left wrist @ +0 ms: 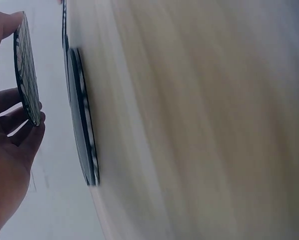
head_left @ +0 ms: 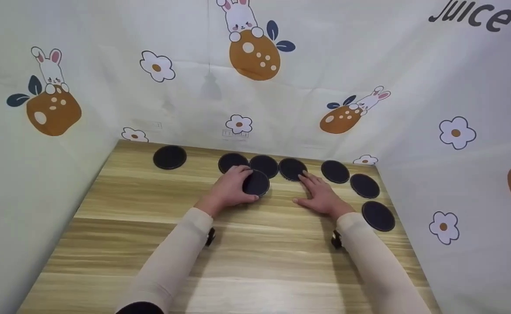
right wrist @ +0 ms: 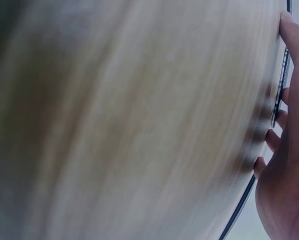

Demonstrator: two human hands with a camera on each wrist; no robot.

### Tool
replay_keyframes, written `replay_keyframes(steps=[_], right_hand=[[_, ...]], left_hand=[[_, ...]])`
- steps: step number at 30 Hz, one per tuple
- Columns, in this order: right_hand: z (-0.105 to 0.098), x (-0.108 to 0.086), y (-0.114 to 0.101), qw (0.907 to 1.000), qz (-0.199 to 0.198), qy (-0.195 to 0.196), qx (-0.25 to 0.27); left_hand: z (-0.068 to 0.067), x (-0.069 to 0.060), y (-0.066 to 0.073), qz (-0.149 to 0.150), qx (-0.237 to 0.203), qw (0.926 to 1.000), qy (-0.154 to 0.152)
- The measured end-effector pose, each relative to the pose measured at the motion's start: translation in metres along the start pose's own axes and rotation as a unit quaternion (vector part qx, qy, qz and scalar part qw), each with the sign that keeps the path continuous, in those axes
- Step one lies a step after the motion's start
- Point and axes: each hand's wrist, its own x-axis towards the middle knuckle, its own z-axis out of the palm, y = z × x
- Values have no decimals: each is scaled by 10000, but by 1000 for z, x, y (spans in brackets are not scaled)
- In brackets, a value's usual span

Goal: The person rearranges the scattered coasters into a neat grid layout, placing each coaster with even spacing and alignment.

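Note:
My left hand (head_left: 229,188) grips a round black coaster (head_left: 258,183) by its edges, thumb on one side and fingers on the other. In the left wrist view this held coaster (left wrist: 27,70) is lifted off the tabletop, its underside showing a light pattern of lines. Behind it lie two more black coasters, one (head_left: 230,161) partly covered by my fingers and one (head_left: 265,165) beside it. My right hand (head_left: 323,196) rests low over the table with its fingers extended, fingertips at the near edge of another coaster (head_left: 292,168).
A single coaster (head_left: 169,157) lies at the back left of the wooden table (head_left: 255,266). Toward the right edge, three others curve forward: one at the back (head_left: 335,171), a middle one (head_left: 365,186) and a nearer one (head_left: 378,216). Printed cloth walls (head_left: 185,109) enclose the table.

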Motion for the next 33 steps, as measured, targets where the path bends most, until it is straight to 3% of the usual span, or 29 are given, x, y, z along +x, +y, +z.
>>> replay_keyframes(steps=[13, 33], right_hand=[[0, 2, 0, 10000, 26, 58, -71], [-1, 1, 1, 9999, 73, -72, -87]], left_hand=[[6, 15, 28, 144, 50, 9997, -195], [5, 25, 39, 190, 285, 9991, -240]])
